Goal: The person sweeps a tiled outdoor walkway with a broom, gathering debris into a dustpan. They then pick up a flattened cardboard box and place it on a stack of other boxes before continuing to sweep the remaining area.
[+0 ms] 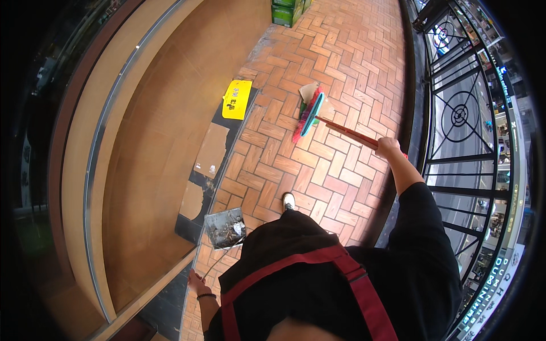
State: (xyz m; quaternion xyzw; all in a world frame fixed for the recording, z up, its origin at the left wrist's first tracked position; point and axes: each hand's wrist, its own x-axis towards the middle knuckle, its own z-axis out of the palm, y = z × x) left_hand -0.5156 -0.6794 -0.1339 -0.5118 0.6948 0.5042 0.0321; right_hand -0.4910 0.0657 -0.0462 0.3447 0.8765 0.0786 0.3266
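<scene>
My right hand [388, 148] grips the red handle of a broom [347, 133] out ahead of me. The broom's head [312, 114] has a light-blue top and pink-red bristles. Beside and partly under the bristles lie a torn piece of brown cardboard [308, 90] and something green, mostly hidden. Down at my left side, my left hand [197, 282] is closed around the thin metal handle of a dustpan [215, 221]. Dark debris and a crumpled white scrap [238, 228] sit in the pan, which is close to the tiled floor.
Herringbone brick-like tiles [294, 170] cover the walkway. A tan panelled wall [170, 98] runs along the left, with a yellow sign [237, 99] and cardboard pieces [211, 150] by its dark base. Green boxes [283, 15] stand ahead. A black metal railing [460, 160] borders the right, above a street.
</scene>
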